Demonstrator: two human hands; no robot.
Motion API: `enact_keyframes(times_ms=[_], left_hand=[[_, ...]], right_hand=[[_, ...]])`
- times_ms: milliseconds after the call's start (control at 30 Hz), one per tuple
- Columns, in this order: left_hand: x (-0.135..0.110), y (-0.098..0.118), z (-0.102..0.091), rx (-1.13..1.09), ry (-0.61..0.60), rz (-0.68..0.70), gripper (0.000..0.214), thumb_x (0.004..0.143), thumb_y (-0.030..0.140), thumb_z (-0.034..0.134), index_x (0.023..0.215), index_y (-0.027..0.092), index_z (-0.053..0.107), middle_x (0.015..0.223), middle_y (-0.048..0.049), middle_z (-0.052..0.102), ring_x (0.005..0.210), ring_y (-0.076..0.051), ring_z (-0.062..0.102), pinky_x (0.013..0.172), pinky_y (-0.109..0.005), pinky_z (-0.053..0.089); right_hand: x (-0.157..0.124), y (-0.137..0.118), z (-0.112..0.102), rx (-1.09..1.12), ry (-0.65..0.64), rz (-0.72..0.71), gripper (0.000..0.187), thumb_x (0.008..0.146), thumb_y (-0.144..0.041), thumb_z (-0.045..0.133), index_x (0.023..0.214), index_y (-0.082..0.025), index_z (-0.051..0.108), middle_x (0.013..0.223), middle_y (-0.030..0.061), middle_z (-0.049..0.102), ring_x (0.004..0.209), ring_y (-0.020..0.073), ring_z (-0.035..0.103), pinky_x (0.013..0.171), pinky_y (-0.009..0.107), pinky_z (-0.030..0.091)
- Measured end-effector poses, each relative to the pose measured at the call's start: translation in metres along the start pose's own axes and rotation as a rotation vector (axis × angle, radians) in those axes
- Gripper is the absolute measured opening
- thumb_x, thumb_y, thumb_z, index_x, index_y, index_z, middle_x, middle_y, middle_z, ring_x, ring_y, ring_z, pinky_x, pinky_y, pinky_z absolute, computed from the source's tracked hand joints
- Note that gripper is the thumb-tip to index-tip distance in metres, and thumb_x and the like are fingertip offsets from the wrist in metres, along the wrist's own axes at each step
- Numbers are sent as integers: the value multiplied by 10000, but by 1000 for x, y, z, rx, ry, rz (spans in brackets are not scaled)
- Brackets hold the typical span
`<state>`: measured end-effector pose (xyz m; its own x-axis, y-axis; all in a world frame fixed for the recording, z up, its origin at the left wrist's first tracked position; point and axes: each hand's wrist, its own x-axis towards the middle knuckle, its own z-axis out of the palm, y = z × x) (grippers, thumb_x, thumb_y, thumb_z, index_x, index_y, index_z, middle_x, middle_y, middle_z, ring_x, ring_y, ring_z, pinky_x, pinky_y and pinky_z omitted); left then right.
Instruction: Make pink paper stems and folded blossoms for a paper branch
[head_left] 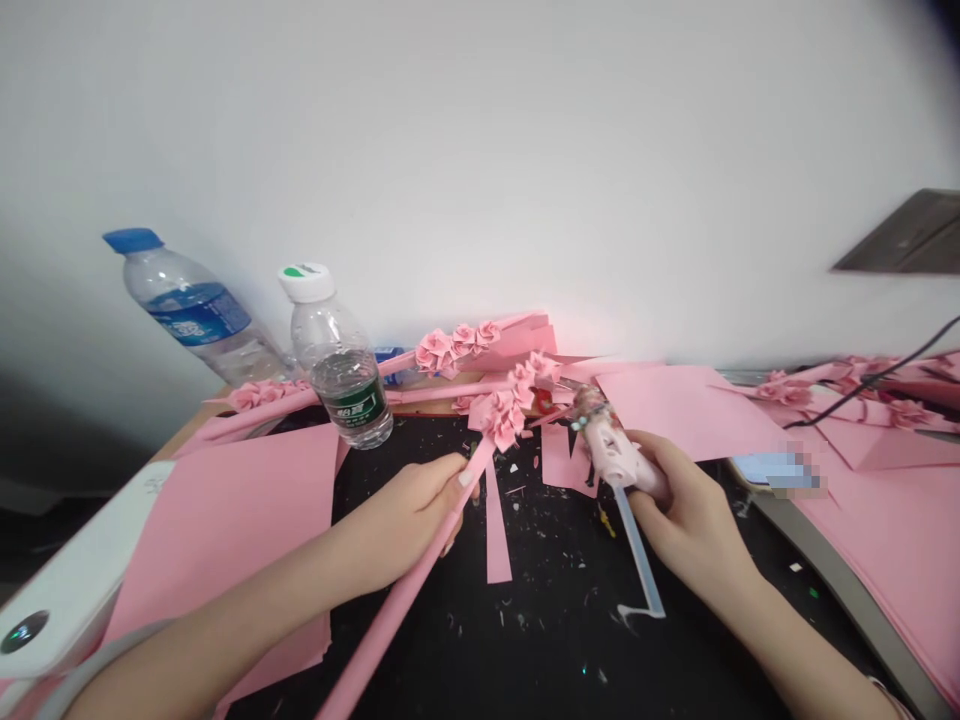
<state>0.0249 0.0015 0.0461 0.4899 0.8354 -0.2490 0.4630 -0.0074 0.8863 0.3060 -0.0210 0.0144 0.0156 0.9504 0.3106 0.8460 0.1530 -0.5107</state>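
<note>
My left hand [416, 515] is closed around a rolled pink paper stem [409, 600], which slants up from the lower edge. Folded pink paper flowers [502, 415] cluster at its upper end. In my right hand [686, 510] is a pale pink hot glue gun [615, 450], its nozzle pointing away from me near the flowers. Small decorations cover the gun's front. From its rear sticks a translucent glue stick [637, 550], with a strand of glue at the end. Between my hands a narrow pink paper strip [496, 530] lies on the black tabletop [555, 640].
Two plastic bottles, one blue-capped [199, 310] and one white-capped [334, 360], stand at the left. Pink paper sheets [247, 530] lie on both sides. More flowered stems [450, 345] rest along the wall. A phone [776, 470] and a black cable [877, 375] are at right.
</note>
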Motion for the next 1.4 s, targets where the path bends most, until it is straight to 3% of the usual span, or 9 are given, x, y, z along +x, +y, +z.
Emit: enact_keyframes(times_ms=[233,400,500,600,733,933,1167,1400], left_hand=[[-11,-17,-6,293,31,-114,254,907,313,257,732,213,411,536,44,458,487,-140,428,489,-250,254],[-17,-39,-14,425,162,-166,173,869,250,306,705,220,355,531,54,393,465,-132,378,486,-258,177],[-20,-48,-16,466,228,-160,180,885,336,308,773,225,395,527,54,390,455,-141,399,486,-260,161],[-21,-51,-17,571,234,-216,218,869,429,342,797,229,387,521,49,408,478,-165,450,482,-249,178],[-19,-48,-15,742,207,-264,164,855,388,351,802,233,343,519,51,430,494,-177,485,471,-242,195],[-25,-40,-14,884,190,-244,143,859,315,291,749,226,307,516,43,423,461,-167,466,463,-259,160],[-29,-47,-12,935,262,-247,210,861,322,274,684,221,321,563,4,491,483,-173,489,466,-263,184],[-27,-50,-10,988,257,-271,201,860,311,279,709,216,372,566,-17,532,467,-177,514,456,-267,173]], right_hand=[[3,2,-10,217,21,30,438,691,-149,486,1125,-207,507,989,49,626,788,210,589,663,285,459],[-2,22,-10,423,-30,62,393,680,-143,466,1051,-199,584,863,41,645,820,241,587,664,296,463],[-8,27,-13,472,-96,58,384,695,-144,450,1047,-202,594,806,37,645,729,220,593,632,291,464],[-11,16,-19,399,-175,8,431,711,-146,453,1126,-216,544,879,34,646,725,206,591,629,280,459],[-14,3,-24,261,-278,-35,428,748,-172,480,1173,-229,478,1072,48,608,879,229,590,718,296,468],[-20,10,-18,15,-233,-92,531,713,-86,450,1218,-242,405,1164,55,550,1001,236,547,837,342,436],[-22,-5,0,-238,-361,-327,596,681,-31,414,1253,-199,397,1054,88,564,942,253,533,813,400,406],[-21,-9,3,-268,-420,-350,634,658,-9,400,1268,-181,396,1049,101,547,941,249,515,807,417,393]])
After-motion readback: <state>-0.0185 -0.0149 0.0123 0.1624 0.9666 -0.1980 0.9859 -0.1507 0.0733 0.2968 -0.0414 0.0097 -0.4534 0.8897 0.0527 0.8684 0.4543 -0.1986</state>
